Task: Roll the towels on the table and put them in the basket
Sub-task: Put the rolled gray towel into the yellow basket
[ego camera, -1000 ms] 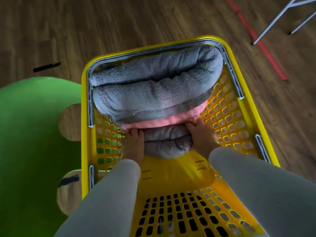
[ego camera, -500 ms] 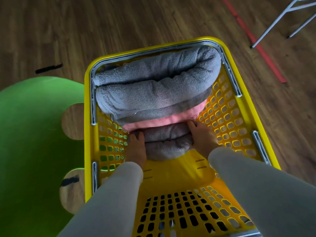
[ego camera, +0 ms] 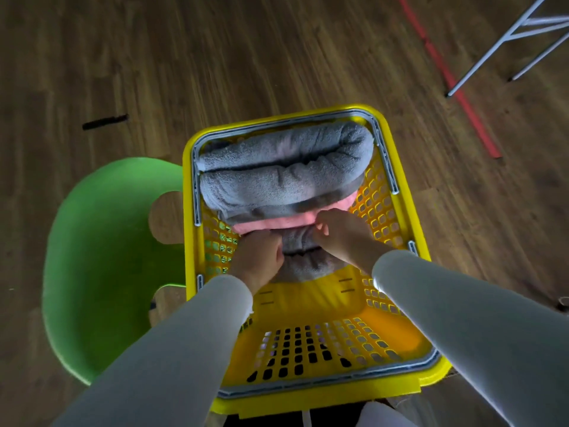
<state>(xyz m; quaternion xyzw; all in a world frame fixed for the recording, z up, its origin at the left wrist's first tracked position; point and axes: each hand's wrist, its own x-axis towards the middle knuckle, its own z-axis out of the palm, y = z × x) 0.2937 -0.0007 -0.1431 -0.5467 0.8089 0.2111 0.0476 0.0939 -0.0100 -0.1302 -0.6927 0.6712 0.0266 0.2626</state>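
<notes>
A yellow plastic basket [ego camera: 388,303] holds several rolled towels stacked at its far end. Two big grey rolls [ego camera: 283,177] lie on top, with a pink roll [ego camera: 277,224] under them. Below that sits a smaller grey rolled towel [ego camera: 300,251]. My left hand [ego camera: 257,261] grips its left end with curled fingers. My right hand [ego camera: 338,232] grips its right end, the fingers bent in against the pink roll. Both sleeves reach into the basket from the near side.
A green plastic chair [ego camera: 101,260] stands left of the basket, its seat partly under the basket's side. White metal legs [ego camera: 505,41] and a red floor strip [ego camera: 446,75] lie at the far right. A short black mark [ego camera: 104,121] is on the wooden floor.
The camera has pulled back and tilted up, so the basket looks smaller. Both hands have closed in toward each other on the small grey roll, fingers now curled tighter.
</notes>
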